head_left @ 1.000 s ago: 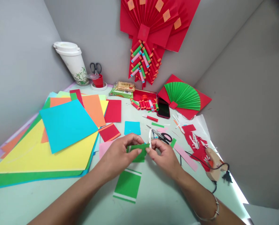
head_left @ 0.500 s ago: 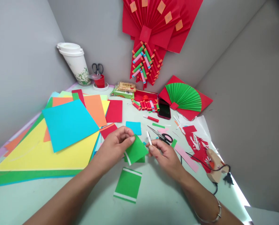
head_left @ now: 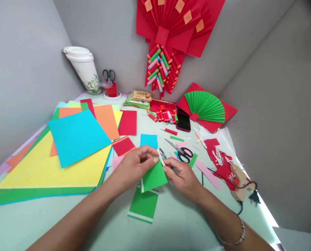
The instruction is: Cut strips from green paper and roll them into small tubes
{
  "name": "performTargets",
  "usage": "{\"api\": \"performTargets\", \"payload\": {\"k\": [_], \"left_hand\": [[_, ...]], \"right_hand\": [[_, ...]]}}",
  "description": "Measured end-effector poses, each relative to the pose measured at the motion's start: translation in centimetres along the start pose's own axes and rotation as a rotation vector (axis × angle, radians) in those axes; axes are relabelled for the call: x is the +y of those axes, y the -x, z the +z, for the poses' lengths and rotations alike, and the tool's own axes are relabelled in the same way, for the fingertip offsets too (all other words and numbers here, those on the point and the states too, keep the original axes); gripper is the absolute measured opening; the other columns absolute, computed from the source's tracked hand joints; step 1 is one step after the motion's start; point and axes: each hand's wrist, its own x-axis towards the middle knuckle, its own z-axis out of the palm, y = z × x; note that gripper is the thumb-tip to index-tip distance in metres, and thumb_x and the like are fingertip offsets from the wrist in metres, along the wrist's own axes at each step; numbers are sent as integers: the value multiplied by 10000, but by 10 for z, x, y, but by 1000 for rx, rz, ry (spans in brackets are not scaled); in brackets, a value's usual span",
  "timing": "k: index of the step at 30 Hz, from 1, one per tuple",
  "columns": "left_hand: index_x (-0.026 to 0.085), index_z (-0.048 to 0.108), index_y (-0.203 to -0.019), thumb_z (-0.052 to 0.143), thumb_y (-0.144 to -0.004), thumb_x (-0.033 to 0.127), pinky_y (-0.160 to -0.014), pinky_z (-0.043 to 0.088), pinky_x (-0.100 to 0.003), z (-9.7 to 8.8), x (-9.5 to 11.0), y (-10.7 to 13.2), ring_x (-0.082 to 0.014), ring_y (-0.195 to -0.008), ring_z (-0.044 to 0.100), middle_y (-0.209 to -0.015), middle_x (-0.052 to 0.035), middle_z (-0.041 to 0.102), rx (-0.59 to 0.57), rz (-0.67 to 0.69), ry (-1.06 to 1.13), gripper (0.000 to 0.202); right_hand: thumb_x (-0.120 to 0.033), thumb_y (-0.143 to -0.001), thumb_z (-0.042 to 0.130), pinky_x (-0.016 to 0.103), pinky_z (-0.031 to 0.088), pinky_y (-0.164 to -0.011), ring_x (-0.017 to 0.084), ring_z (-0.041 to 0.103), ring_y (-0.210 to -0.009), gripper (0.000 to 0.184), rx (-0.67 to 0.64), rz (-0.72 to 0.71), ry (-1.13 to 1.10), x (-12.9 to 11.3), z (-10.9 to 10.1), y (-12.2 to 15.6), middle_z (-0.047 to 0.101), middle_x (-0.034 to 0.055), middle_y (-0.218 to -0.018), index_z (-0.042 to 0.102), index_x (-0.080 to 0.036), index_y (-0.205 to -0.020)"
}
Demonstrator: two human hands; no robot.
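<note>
My left hand (head_left: 139, 164) is closed on a green paper square (head_left: 154, 177), pinching its upper edge between thumb and fingers. A white band runs along the square's left edge. My right hand (head_left: 180, 176) is closed on a narrow white strip of tape (head_left: 161, 157), which lies against the square's upper right edge. Beneath the held square, another green paper piece (head_left: 143, 204) with white bands lies on the table, partly covered. Beyond my hands are a blue paper square (head_left: 149, 141) and black-handled scissors (head_left: 183, 154).
A stack of coloured paper with a blue sheet (head_left: 79, 137) on top fills the left. Small paper rolls (head_left: 167, 117), a phone (head_left: 183, 120) and a green fan (head_left: 206, 106) lie at the back. A beige glue gun (head_left: 239, 179), its cord and red scraps are at right.
My right hand has brought the white strip leftward to the green square's edge. The held square has shifted slightly right and down, covering more of the green piece beneath.
</note>
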Motion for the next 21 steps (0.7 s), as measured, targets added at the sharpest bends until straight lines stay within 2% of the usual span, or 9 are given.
{"api": "performTargets", "payload": {"k": [3,9,14,18,21], "left_hand": [[198,640,-913,634,-831,390,-644,434,-254,0,-1,0,-175,-743,619,-797,-8,685,-1,12,-33,208],[196,661,-795,627,-821,401,-607,408,-242,-2,-2,-1,-165,-682,572,-725,7,650,33,22,-112,210],[196,647,-733,680,-771,427,-586,403,-233,-4,2,0,-145,-641,522,-687,20,603,32,-33,41,237],[203,641,-751,723,-734,444,-519,387,-216,-5,7,3,-123,-570,472,-651,32,552,20,-108,181,255],[208,638,-757,739,-715,471,-471,352,-203,-6,11,5,-113,-526,434,-619,38,514,23,-128,195,284]], "right_hand": [[-281,-949,520,269,420,-648,148,529,-669,185,-2,2,14,-1,1,0,603,-7,-727,632,-206,-823],[-260,-932,536,273,417,-658,152,536,-676,173,-22,-4,34,-2,2,0,606,-8,-721,637,-214,-800],[-294,-937,551,280,412,-672,154,536,-677,159,-15,10,21,-1,0,0,593,-11,-716,649,-212,-844],[-334,-954,549,274,418,-639,141,523,-608,180,6,39,-22,0,-2,1,555,-42,-651,638,-208,-1047],[-324,-947,563,273,426,-637,139,521,-598,346,21,39,-57,0,-3,2,536,-58,-656,561,-219,-1276]]}}
